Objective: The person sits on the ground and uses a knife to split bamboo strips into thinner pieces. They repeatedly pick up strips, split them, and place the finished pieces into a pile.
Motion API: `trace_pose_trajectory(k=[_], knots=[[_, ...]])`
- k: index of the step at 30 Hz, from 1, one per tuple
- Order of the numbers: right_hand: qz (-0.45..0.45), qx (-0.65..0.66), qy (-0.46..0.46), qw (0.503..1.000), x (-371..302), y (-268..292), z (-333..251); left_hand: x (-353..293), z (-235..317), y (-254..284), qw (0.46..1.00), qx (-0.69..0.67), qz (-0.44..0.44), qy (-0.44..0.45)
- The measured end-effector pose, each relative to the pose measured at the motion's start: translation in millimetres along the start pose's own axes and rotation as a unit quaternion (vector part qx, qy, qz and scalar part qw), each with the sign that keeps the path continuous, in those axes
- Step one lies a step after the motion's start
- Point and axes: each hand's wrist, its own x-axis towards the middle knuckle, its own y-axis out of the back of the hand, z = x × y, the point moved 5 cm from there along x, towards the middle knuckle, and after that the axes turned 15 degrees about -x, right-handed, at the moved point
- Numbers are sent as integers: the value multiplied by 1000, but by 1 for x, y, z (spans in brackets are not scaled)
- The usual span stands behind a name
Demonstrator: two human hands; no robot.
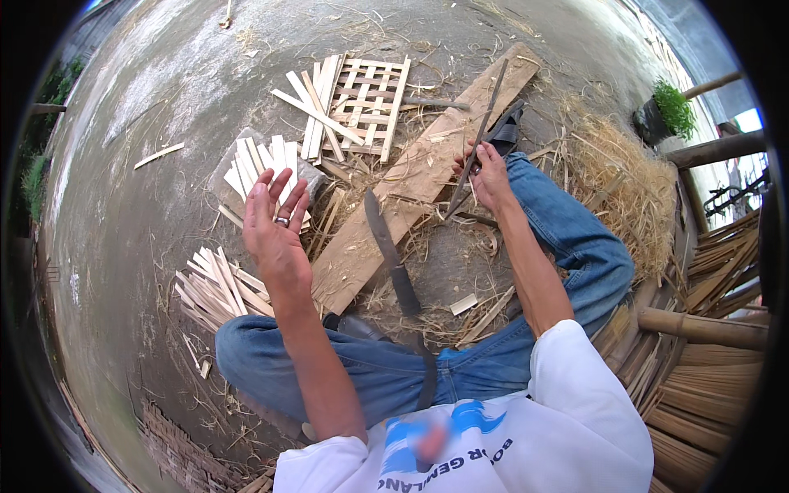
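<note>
My right hand [488,176] is closed around a long, thin dark strip [495,97], held at a slant over the upper right part of a wooden plank [444,160]. I cannot tell whether the strip is metal or bamboo. My left hand [281,230] is raised with fingers apart and nothing in it, a ring on one finger. Beneath and beyond it, pale split bamboo strips [243,168] lie fanned on a stone block [220,178]. Between my hands a knife [394,261] with a dark blade and black handle lies across the plank.
A partly woven bamboo lattice [374,97] lies beyond the plank, loose strips beside it. Another strip bundle [218,283] is by my left knee. Curly shavings [629,189] heap outside my right leg. Bamboo poles [699,329] stand at the right; a potted plant [672,111] is farther off.
</note>
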Motion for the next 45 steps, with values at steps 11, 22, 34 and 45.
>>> trace_pose_trajectory(k=[11, 22, 34, 45], knots=[[370, -349, -29, 861, -101, 79, 94, 1, -23, -4, 995, 87, -28, 32], [244, -524, -274, 768, -111, 80, 157, 1, -28, 7, 990, 130, -49, 29], [89, -431, -67, 896, -143, -35, 118, 16, -6, 27, 994, 95, 0, -59], [106, -338, 27, 935, -64, 89, -165, 6, 4, 33, 996, 71, 16, -53]])
